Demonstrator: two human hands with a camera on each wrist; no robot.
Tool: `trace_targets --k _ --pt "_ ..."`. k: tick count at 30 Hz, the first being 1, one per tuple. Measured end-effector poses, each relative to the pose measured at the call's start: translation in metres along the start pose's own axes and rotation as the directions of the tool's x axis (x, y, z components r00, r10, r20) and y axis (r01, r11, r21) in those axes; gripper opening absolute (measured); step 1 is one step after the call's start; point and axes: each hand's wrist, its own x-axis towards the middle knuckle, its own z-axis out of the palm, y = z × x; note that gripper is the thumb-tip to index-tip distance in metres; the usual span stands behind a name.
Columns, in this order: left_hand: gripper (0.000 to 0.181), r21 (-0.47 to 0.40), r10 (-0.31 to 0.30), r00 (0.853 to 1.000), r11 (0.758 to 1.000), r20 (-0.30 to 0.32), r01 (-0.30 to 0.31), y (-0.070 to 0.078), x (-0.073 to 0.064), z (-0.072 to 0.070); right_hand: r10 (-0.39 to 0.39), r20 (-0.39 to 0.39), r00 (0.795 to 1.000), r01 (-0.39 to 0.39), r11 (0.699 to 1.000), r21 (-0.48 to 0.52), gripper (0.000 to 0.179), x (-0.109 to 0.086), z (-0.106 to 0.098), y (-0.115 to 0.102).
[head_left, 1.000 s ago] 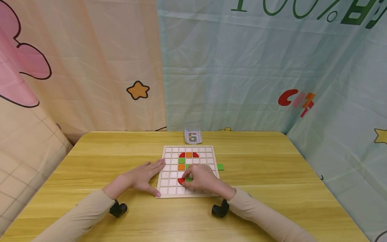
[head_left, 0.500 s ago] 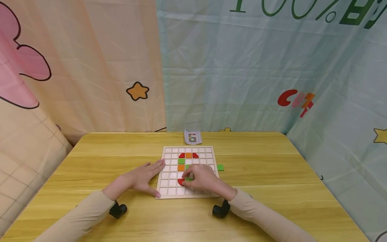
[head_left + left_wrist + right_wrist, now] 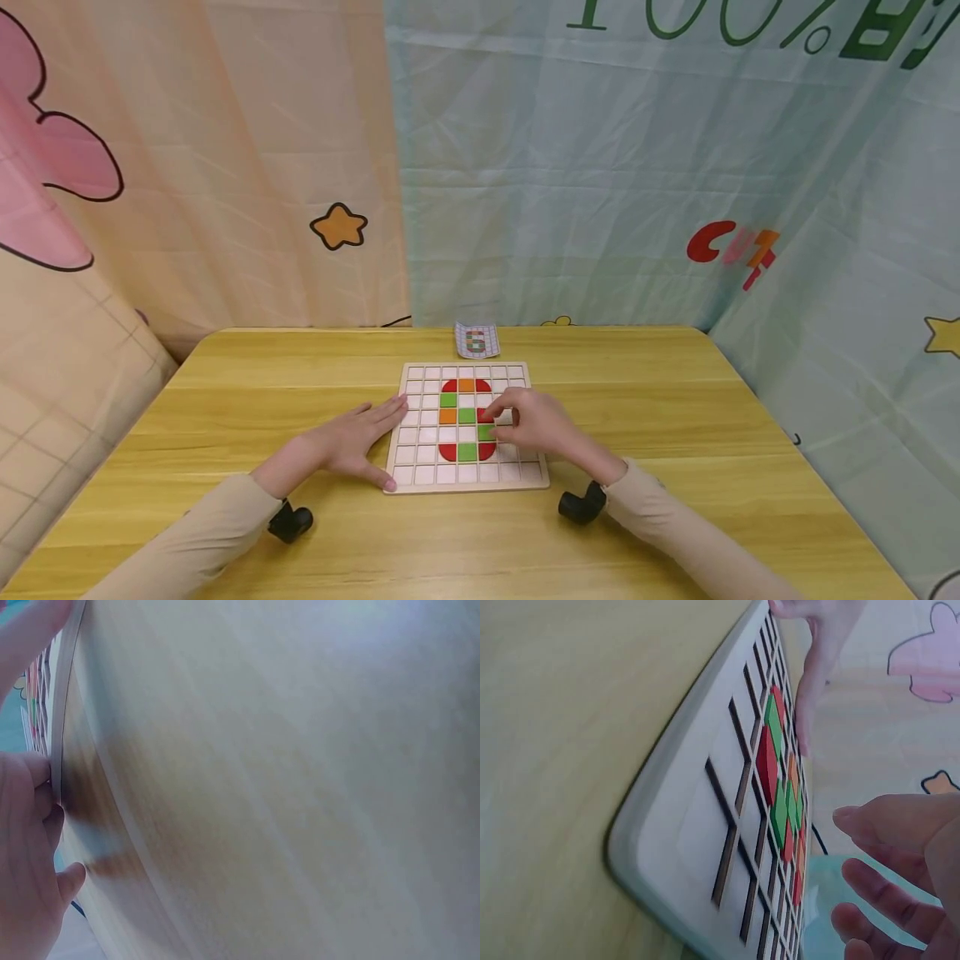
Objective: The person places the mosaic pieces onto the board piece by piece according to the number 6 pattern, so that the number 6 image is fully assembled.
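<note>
A white gridded board (image 3: 425,473) lies on the table, bearing red, orange and green tiles that form a rounded figure. My left hand (image 3: 352,437) rests along the board's left edge, fingers spread, thumb at its near-left corner. Above the right part of the board is my right hand (image 3: 536,421), its thumb and forefinger apart beside a green tile (image 3: 485,432) and a red tile (image 3: 484,414). Nothing shows between the fingers of the right hand in the right wrist view. A red tile (image 3: 767,765) and a green tile (image 3: 773,726) sit at the figure's near side.
Behind the board, a small card (image 3: 477,342) with a printed grid pattern lies near the table's far edge. Wooden tabletop (image 3: 300,375) surrounds the board, and printed curtains (image 3: 540,208) hang beyond it. A black wrist device (image 3: 582,504) sits under the right sleeve.
My right hand has moved right and slightly away from me, uncovering red and green tiles on the board. The loose green tile's spot is now behind that hand. The left hand stays put.
</note>
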Motion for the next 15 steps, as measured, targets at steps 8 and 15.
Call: trace_targets --k 8,15 --pt "0.118 0.001 -0.005 1.0 1.0 0.001 0.005 -0.001 -0.001 -0.001 0.053 -0.05 0.997 -0.053 0.999 0.011 0.021 -0.015 -0.015 0.02" --pt "0.118 0.0 0.003 1.0 1.0 -0.002 -0.003 0.0 -0.001 0.0 0.093 -0.071 0.993 -0.092 0.996 0.012 0.024 -0.026 -0.021 0.042"
